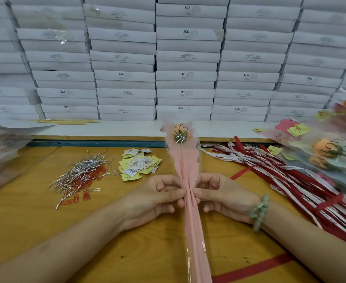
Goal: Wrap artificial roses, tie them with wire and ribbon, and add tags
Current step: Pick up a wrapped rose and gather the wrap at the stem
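While wire ties point(84, 170) are lying far left, we are holding the wrapped rose point(185, 166).
Our left hand point(157, 198) and right hand point(223, 199) are pinching its middle.

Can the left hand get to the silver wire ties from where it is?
Probably yes: the wire ties lie on open table left of the left hand, nothing between, though it pinches the pink wrap.

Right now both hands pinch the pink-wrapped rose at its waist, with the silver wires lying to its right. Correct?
No. The head view shows the left hand and right hand pinching the pink-wrapped rose at its waist, but the silver wires lie to its left, not its right.
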`<action>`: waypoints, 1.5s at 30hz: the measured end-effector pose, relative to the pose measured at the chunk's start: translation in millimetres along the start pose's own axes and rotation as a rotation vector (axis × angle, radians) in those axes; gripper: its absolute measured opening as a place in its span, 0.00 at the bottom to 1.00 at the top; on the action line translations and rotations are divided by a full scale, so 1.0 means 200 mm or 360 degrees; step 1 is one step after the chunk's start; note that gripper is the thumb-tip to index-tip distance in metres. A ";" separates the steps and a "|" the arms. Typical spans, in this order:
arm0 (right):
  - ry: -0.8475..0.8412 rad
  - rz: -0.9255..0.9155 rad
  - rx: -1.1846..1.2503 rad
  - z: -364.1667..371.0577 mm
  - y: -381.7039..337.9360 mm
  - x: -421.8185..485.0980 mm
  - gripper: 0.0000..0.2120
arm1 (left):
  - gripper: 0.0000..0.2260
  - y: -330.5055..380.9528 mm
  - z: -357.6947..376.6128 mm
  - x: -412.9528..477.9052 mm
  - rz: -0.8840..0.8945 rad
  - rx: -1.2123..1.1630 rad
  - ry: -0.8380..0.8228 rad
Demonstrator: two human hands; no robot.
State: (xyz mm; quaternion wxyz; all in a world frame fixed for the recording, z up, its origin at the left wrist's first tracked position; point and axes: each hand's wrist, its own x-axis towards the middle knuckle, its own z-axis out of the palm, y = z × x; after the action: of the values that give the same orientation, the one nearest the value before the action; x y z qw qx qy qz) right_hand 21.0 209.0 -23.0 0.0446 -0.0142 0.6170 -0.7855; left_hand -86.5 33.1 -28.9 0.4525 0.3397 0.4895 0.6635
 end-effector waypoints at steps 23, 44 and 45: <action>0.0158 -0.0252 -0.0482 0.02 0.03 0.01 0.20 | 0.14 0.00 -0.02 0.00 -0.0032 0.0083 -0.0196; 0.0076 -0.0183 -0.0578 0.05 0.01 0.00 0.08 | 0.13 0.00 -0.01 0.00 0.0059 -0.0064 -0.0162; 0.0062 -0.0186 -0.0561 0.05 0.01 -0.01 0.08 | 0.12 0.00 -0.01 0.00 0.0066 -0.0069 -0.0157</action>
State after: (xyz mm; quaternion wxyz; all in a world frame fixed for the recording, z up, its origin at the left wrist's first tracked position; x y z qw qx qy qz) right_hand 22.9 199.4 -22.4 -0.0163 -0.0425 0.7440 -0.6666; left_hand -88.7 31.9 -30.7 0.4695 0.3721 0.4451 0.6656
